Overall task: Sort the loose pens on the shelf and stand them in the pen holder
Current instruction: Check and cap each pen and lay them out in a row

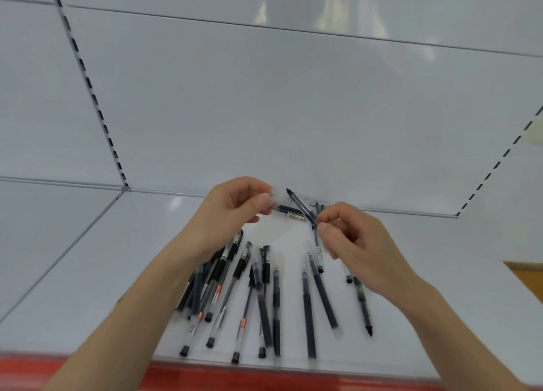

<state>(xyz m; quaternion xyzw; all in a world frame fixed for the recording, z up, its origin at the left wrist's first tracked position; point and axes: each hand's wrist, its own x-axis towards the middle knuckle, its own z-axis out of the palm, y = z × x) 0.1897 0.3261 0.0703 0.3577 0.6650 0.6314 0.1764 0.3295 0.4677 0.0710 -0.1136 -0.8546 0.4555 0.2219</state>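
Head view: both hands are raised just above a white shelf (pixel 117 258), in front of its white back panel (pixel 293 111).

The left hand (pixel 235 205) has its fingers curled. Its grip is clamped on a capped pen (pixel 291 210): thumb and forefinger pinch the clear cap end, and the pen lies almost level, with the dark body toward the right.

The right hand (pixel 361 243) also has curled fingers. Its grip is closed on a slanted pen (pixel 302 207), pinched low on the barrel by the fingertips, so the tip points up and to the left. The two held pens meet between the hands; I cannot tell if they touch.

The loose pens (pixel 307 311) lie flat on the shelf below the hands, spread like a fan. The ones on the left are crowded, overlap, and are partly hidden under the left wrist. The ones on the right lie more apart. Along the front of the shelf runs a red edge (pixel 264 376).
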